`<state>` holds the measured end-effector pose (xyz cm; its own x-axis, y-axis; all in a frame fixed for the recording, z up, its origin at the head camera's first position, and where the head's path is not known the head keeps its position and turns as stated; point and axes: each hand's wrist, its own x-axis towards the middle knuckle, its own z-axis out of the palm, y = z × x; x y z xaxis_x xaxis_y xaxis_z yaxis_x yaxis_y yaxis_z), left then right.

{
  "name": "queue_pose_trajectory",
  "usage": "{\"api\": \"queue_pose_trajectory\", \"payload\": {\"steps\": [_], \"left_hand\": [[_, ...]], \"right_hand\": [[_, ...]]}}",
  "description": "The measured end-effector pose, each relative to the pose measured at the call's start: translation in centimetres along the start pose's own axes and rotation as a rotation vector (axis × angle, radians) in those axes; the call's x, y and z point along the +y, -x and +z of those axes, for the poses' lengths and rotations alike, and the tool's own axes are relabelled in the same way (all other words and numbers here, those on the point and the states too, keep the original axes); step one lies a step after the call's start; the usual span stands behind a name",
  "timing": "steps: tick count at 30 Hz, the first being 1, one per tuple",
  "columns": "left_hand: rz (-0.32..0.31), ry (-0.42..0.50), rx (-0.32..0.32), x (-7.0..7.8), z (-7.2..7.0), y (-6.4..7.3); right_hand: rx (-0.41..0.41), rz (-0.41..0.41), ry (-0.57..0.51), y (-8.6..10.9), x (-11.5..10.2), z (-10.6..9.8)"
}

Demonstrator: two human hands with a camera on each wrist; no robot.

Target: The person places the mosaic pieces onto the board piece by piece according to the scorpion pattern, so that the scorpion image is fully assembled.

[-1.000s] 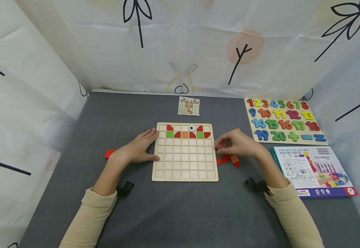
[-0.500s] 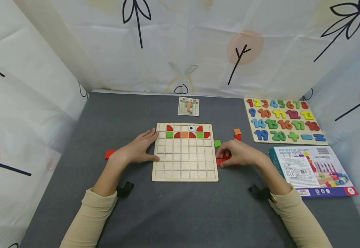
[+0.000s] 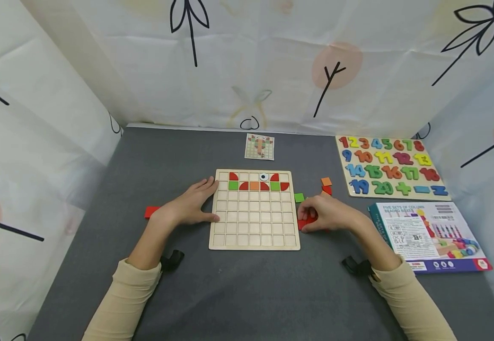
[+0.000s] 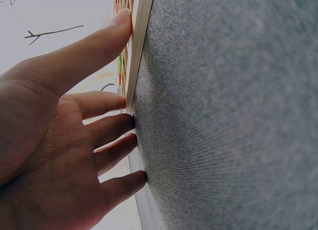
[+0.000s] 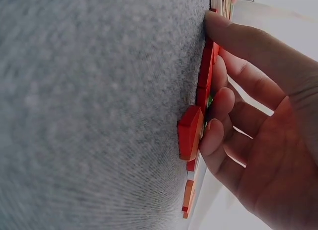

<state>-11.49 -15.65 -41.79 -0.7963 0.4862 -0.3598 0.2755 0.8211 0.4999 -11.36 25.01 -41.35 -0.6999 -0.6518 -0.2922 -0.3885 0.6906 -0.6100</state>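
Observation:
A wooden grid board point(image 3: 253, 227) lies mid-table, with red, green and orange tiles and an eye tile in its upper rows. Along its left edge my left hand point(image 3: 190, 204) rests with fingers spread; in the left wrist view, the thumb point(image 4: 107, 41) touches the board's side. My right hand point(image 3: 327, 211) is at the loose red tiles point(image 3: 304, 222) beside the board's right edge. Its thumb and curled fingers pinch a red tile point(image 5: 215, 50), partly hidden by them. Near that hand lie a green tile point(image 3: 299, 197) and an orange tile point(image 3: 326, 181).
A small pattern card point(image 3: 259, 147) lies behind the board. The number puzzle point(image 3: 392, 166) and a boxed set point(image 3: 430, 237) occupy the right side. Red tiles point(image 3: 151, 211) sit beside my left wrist. Printed cloth walls point(image 3: 251, 61) enclose the table.
My right hand has moved slightly toward me, from beside the green tile to the red tiles, uncovering the green and orange tiles. My left hand stays on the board's edge.

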Motion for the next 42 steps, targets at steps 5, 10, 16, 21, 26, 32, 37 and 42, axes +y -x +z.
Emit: {"api": "queue_pose_trajectory", "payload": {"steps": [5, 10, 16, 21, 26, 32, 37, 42], "left_hand": [[0.000, 0.001, -0.002, 0.0, 0.0, 0.0], [0.003, 0.000, 0.000, 0.0, -0.1, 0.0], [-0.002, -0.008, -0.001, -0.1, -0.1, -0.1], [-0.001, -0.006, -0.002, -0.2, -0.1, -0.1], [0.001, -0.006, -0.003, -0.3, -0.1, -0.1], [-0.005, -0.010, 0.000, -0.3, 0.0, -0.1], [-0.013, -0.009, -0.001, -0.2, 0.0, -0.1], [-0.017, 0.000, -0.006, -0.1, 0.1, -0.1]], "right_hand": [[-0.011, 0.001, -0.007, 0.1, 0.1, 0.0], [-0.017, -0.015, 0.001, 0.1, 0.1, -0.1], [-0.024, -0.025, -0.023, 0.3, 0.1, -0.3], [-0.045, -0.045, -0.087, 0.7, 0.1, -1.0], [-0.010, -0.064, -0.094, 0.4, -0.2, -1.5], [0.055, -0.086, -0.112, -1.3, -1.5, -1.6], [0.129, -0.120, -0.114, -3.5, -3.0, -1.5], [0.134, -0.166, -0.162, -6.0, -4.1, -1.4]]}}
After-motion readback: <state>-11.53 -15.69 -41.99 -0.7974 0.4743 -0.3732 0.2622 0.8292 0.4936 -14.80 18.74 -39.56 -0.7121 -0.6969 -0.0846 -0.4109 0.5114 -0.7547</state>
